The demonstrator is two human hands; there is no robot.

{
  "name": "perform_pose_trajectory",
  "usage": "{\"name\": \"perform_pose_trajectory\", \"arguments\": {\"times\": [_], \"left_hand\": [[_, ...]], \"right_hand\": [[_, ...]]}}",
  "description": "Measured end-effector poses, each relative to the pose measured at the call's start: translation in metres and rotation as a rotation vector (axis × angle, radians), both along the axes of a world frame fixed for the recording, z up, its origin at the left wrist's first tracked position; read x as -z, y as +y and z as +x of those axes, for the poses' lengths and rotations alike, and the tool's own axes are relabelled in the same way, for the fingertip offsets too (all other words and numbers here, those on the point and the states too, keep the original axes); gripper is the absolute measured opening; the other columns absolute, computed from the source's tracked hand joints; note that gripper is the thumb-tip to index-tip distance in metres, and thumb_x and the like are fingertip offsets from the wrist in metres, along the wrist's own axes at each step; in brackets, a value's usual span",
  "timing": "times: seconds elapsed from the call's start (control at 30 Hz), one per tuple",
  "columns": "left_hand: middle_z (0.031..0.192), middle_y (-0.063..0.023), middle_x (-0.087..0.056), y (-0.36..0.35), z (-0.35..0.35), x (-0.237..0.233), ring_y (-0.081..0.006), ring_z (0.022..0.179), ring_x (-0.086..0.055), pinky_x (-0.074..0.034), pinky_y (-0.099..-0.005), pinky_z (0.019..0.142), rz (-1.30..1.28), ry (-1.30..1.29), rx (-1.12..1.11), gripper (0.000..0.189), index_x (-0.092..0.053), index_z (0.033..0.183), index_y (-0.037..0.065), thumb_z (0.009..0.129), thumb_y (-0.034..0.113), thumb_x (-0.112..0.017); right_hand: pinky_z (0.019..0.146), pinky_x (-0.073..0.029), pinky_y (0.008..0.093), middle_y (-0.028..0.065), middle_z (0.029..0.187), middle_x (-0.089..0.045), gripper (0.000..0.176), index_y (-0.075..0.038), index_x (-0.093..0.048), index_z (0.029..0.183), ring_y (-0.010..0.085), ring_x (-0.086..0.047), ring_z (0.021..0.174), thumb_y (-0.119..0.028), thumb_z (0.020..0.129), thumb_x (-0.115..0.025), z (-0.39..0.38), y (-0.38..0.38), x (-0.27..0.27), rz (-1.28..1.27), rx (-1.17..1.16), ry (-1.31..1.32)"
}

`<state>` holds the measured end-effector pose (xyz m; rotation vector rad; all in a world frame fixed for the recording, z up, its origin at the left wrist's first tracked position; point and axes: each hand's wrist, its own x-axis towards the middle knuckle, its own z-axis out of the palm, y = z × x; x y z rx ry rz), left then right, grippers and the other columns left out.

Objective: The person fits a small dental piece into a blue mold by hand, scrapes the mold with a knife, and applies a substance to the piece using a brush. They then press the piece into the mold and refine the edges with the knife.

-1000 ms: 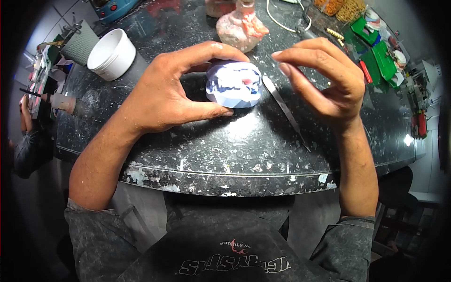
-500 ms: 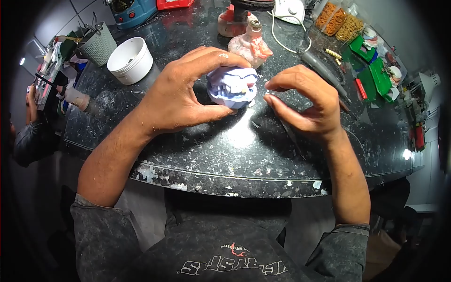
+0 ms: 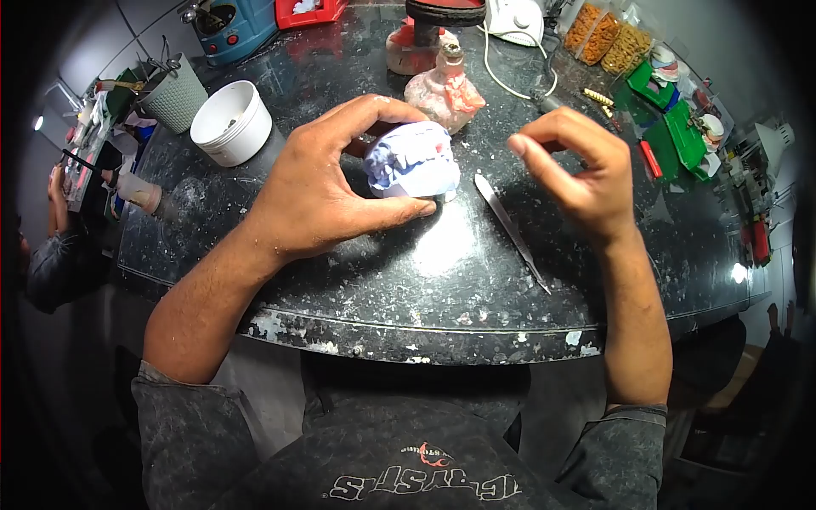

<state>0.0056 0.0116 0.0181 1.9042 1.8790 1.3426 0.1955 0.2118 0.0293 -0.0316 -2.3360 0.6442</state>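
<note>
My left hand (image 3: 319, 178) is wrapped round a white and bluish dental cast (image 3: 412, 161), thumb on its lower edge and fingers behind it. To the right, my right hand (image 3: 582, 174) hovers over the table, its fingers curled and the thumb tip near the forefinger; whether something small is between them I cannot make out. A thin metal carving tool (image 3: 512, 231) lies on the dark table between my hands. Just behind the cast stands a glass burner (image 3: 444, 89) with a pinkish crust.
A white tub (image 3: 231, 124) and a grey woven pot (image 3: 173, 92) stand at the left. Farther back are a blue machine (image 3: 228, 30) and a red tray (image 3: 308, 10). Green trays (image 3: 676, 144) lie at the right. Another person's arm (image 3: 58, 200) shows at the far left.
My left hand has turned the cast, showing more of its side. My right hand has moved right, away from the cast, uncovering the metal tool. The view has shifted slightly.
</note>
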Motion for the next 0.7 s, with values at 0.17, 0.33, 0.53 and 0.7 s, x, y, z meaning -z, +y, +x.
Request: {"name": "perform_pose_trajectory", "arguments": {"times": [0.17,0.33,0.53,0.7], "left_hand": [[0.112,-0.0106,-0.066,0.001,0.010,0.004,-0.0154,0.104,-0.065,-0.054,-0.0291,0.091,-0.056,-0.383,0.024,0.060,-0.053,0.124,0.002,0.074,0.010,-0.086],[0.118,-0.0178,-0.061,0.006,0.030,0.007,-0.0222,0.106,-0.067,-0.059,-0.0343,0.089,-0.025,-1.170,0.067,0.046,-0.042,0.125,-0.003,0.093,0.016,-0.069],[0.115,-0.0170,-0.061,0.002,0.039,0.010,-0.0200,0.104,-0.066,-0.056,-0.0327,0.091,0.012,-1.205,0.164,0.053,-0.033,0.126,-0.004,0.094,0.016,-0.070],[0.137,-0.0194,-0.053,-0.005,0.047,0.001,-0.0228,0.126,-0.056,-0.046,-0.0388,0.107,0.028,-1.222,0.254,0.067,-0.026,0.150,-0.004,0.105,0.043,-0.042]], "right_hand": [[0.062,-0.049,0.0241,0.0050,0.077,-0.066,0.008,-0.002,-0.071,0.088,0.0117,-0.062,0.068,-0.009,0.086,-0.073,0.002,0.008,0.004,-0.114,0.116,-0.047],[0.096,-0.050,0.0397,0.0159,0.125,-0.056,0.065,-0.007,-0.060,0.123,0.0335,-0.059,0.114,-0.017,0.066,-0.089,-0.014,-0.043,0.007,0.181,-0.149,0.133],[0.105,-0.047,0.0457,0.0212,0.137,-0.053,0.073,-0.008,-0.054,0.131,0.0399,-0.054,0.127,-0.009,0.066,-0.088,-0.020,-0.043,0.016,0.181,-0.173,0.143],[0.106,-0.047,0.0468,0.0244,0.138,-0.054,0.074,-0.008,-0.057,0.129,0.0398,-0.055,0.128,-0.004,0.063,-0.088,-0.017,-0.035,0.011,0.153,-0.292,0.212]]}}
